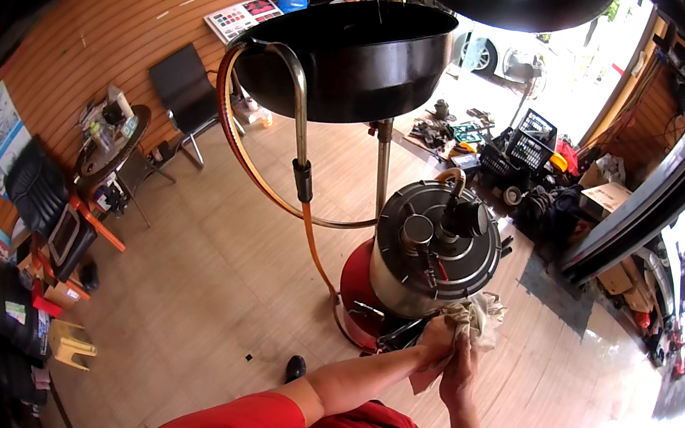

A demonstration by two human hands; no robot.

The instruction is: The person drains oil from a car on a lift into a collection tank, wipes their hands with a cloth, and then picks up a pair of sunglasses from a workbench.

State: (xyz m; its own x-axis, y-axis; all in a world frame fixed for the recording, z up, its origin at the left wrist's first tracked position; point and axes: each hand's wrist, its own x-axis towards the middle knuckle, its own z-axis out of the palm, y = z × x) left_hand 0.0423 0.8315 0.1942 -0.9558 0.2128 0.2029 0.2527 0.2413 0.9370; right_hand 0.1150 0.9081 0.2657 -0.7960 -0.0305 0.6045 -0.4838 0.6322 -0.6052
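Below and right of centre, the pale cloth (483, 314) is bunched between the left hand (437, 338) and right hand (460, 374), each grip pinching it, likely to keep its folds together; the black pan (352, 80), upper centre, is raised, seemingly to catch drips.

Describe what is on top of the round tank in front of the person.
On the tank sits a dark lid bearing a silvery round cap, a black fitting and a curved hose. The lid covers the tank's inside.
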